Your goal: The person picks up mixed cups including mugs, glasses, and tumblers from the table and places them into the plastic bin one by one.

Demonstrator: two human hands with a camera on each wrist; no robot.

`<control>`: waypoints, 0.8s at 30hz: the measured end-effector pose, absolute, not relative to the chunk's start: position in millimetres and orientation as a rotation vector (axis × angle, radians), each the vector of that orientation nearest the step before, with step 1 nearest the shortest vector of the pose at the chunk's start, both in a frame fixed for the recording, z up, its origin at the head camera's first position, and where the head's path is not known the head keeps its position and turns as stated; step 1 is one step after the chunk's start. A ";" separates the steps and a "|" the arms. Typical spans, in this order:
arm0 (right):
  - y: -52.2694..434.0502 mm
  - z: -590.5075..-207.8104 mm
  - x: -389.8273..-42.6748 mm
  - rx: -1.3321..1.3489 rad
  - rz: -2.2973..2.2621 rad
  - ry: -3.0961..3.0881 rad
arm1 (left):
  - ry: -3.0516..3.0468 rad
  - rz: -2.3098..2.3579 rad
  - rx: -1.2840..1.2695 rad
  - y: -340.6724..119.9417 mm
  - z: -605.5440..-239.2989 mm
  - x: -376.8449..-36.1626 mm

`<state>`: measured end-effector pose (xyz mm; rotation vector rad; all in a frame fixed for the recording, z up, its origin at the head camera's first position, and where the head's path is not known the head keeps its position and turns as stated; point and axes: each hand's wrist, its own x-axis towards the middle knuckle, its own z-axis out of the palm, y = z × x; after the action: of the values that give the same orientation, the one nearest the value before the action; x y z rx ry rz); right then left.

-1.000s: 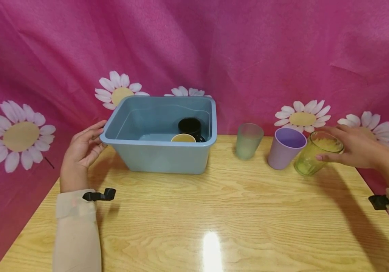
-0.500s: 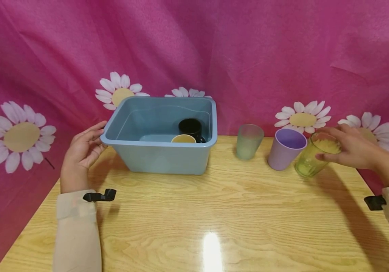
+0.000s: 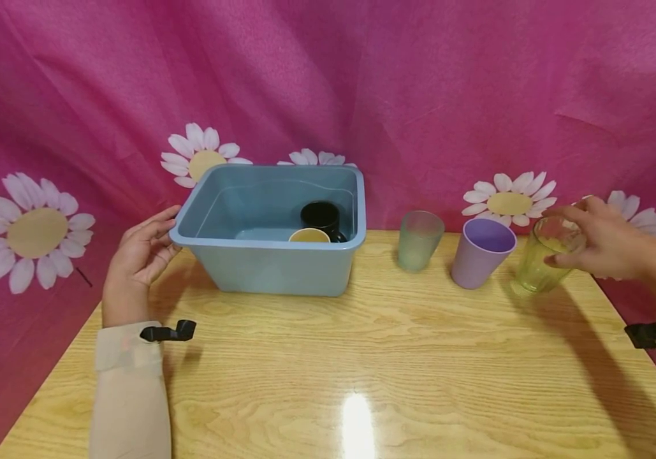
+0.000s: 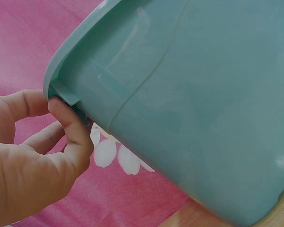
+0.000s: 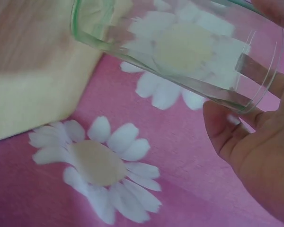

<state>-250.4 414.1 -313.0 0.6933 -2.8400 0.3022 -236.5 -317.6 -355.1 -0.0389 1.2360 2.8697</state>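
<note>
At the left end of the blue-grey plastic bin (image 3: 282, 268), my left hand (image 3: 135, 255) pinches the rim, and the left wrist view shows the thumb (image 4: 71, 118) curled against its underside. My right hand (image 3: 614, 242) holds a clear yellow-green drinking glass (image 3: 536, 271) near its top, thumb on one side and fingers on the other. In the right wrist view the glass (image 5: 90, 42) appears see-through. Whether its base touches the table I cannot tell. A black mug (image 3: 320, 215) and a cup with a yellow inside (image 3: 309, 236) are in the bin.
A purple cup (image 3: 479, 261) stands just left of the held glass. Further left is a frosted green glass (image 3: 421, 241), between it and the bin. Behind the wooden table (image 3: 282, 376) hangs a pink cloth (image 3: 419, 95) with daisies.
My right hand has shifted the yellow-green glass slightly right, widening the gap from the purple cup. The left hand and the bin have stayed in place.
</note>
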 end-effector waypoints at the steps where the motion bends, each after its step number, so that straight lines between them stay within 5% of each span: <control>1: 413.9 -308.8 -250.2 0.686 0.302 -2.851 | 1.236 2.870 -0.040 -317.7 -355.3 -236.4; 24: 364.0 -215.1 -265.9 0.831 0.104 -2.812 | 1.213 2.866 0.012 -317.5 -355.7 -236.0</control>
<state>-265.9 364.0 -215.1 0.8314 -2.8124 0.1040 -236.0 -317.5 -355.7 0.0119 1.2126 2.8659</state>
